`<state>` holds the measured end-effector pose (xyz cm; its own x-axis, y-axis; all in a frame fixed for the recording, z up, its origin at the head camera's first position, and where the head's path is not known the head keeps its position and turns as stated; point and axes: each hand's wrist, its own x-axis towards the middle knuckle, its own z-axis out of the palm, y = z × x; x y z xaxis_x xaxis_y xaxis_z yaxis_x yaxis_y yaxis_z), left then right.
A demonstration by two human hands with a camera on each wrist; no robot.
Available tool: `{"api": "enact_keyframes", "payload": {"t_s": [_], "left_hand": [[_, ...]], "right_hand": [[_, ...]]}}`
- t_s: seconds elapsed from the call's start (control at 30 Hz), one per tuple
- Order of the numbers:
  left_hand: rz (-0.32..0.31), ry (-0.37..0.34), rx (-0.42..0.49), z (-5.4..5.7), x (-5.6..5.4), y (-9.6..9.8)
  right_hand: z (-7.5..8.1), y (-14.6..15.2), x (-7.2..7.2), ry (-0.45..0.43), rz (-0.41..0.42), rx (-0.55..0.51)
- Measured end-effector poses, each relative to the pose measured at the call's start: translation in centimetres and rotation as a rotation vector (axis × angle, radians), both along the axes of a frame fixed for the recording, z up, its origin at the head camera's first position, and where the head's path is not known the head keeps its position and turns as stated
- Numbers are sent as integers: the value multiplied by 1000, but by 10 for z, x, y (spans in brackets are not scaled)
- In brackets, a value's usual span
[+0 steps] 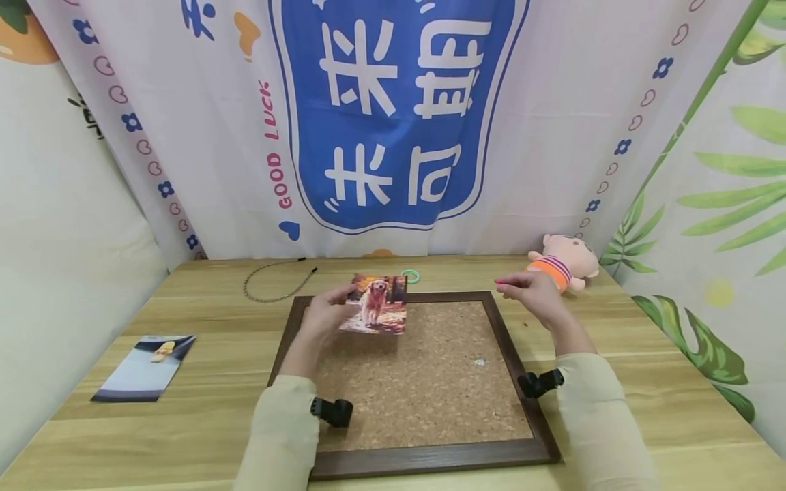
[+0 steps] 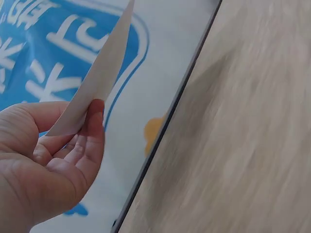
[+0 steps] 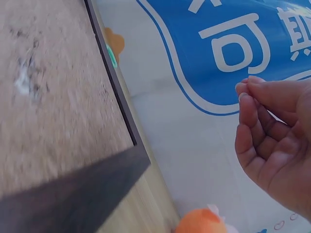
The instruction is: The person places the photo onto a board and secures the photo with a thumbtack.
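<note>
My left hand (image 1: pixel 328 314) pinches the left edge of a glossy square-looking photo print of a golden dog (image 1: pixel 383 310) between thumb and fingers, holding it above the far left part of a brown cork board with a dark wooden frame (image 1: pixel 424 382). My right hand (image 1: pixel 535 292) has thumb and forefinger pressed together on a tiny bright pink piece (image 1: pixel 500 281), mostly hidden by my fingertips; its shape I cannot tell. What counts is the sideways gap: the photo lies to the left of my right fingertips, well apart, while those fingertips hover near the board's far right corner. My left hand is the nearer to the cork's middle. The photo stands tilted, its plain white back towards my left palm; I cannot tell which axis is longer.

I see no container. On the light wood-grain table (image 1: pixel 202 436), a second print, pale with dark bands (image 1: pixel 132 368), lies flat to the left. Beyond the board sit a thin curved strand with black tips (image 1: pixel 268 301) and a mint-green ring (image 1: pixel 412 281).
</note>
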<state>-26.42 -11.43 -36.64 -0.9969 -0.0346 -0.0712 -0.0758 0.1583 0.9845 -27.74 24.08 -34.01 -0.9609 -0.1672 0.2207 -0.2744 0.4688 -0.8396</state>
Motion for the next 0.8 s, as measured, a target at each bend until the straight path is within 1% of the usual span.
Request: {"api": "enact_keyframes", "payload": {"t_s": [0.17,0.23,0.33,0.5,0.63,0.8], "left_hand": [[10,43,50,-3,-3,33],[11,42,65,-4,-4,47],[19,38,88,-3,-2,67],[28,92,116,-7,0,98],[26,128,108,-14,1,119],[47,136,107,-21,1,135]], "right_hand": [[1,-10,-8,-17,-17,-34],[1,-13,-11,-12,-15,-54],[0,-17,-15,0,-16,-88],[-1,-21,-18,-19,-19,-137],[-3,-24,-21,-39,-20,-149],[-8,-28,-23,-45,-16,-150]]}}
